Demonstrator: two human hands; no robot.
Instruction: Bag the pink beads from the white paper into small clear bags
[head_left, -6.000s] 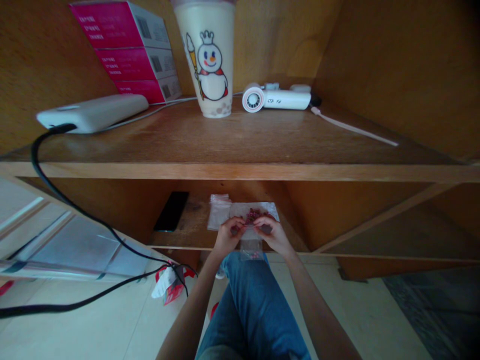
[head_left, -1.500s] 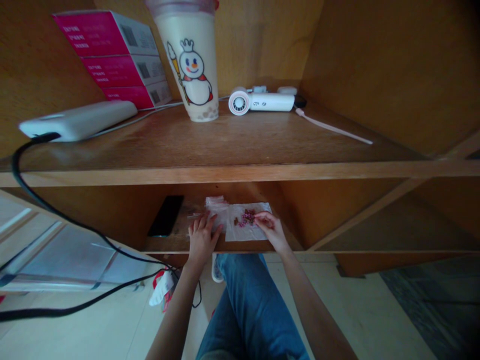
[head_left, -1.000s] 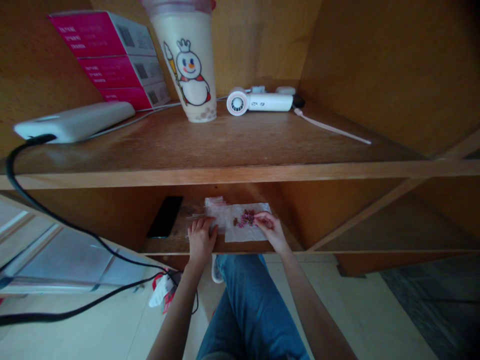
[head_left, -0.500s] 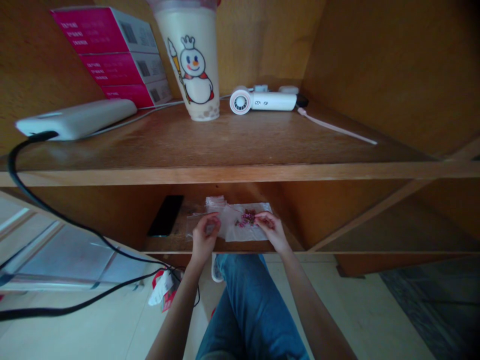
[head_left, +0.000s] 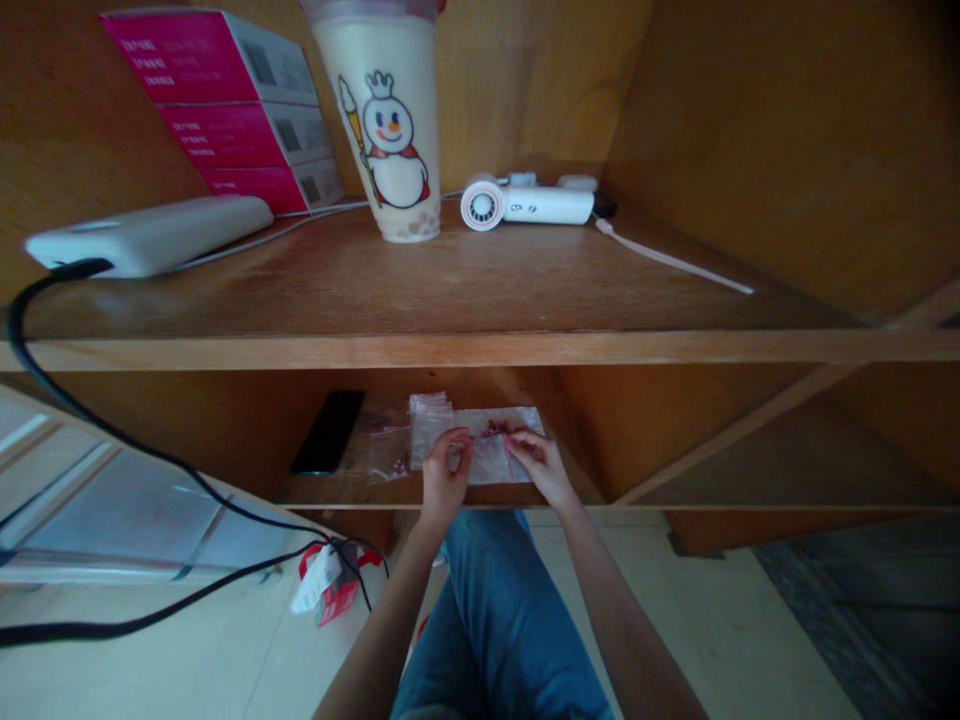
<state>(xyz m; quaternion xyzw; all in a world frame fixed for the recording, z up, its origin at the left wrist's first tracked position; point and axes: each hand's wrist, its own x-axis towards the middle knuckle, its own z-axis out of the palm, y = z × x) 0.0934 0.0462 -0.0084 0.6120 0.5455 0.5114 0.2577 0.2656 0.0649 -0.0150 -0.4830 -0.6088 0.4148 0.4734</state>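
Left hand [head_left: 445, 478] and right hand [head_left: 543, 467] curl, apart (gripping anything, I can't tell). A bumped sheet [head_left: 529, 417] could scatter beads [head_left: 494, 428].

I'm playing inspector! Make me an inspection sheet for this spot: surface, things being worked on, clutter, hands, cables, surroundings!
Surface: wooden lower shelf.
Things: pinkish bits on a pale sheet; stacked clear bags beside it; left of those, a small bag with a few bits.
Clutter: phone; above, cup, fan, pink boxes, white block.
Hands: left hand and right hand have fingertips near the bits; grip too small to tell.
Cables: black cable at the block, hanging down; thin white cable near the cup.
Surroundings: pale floor, red-and-white thing on it.
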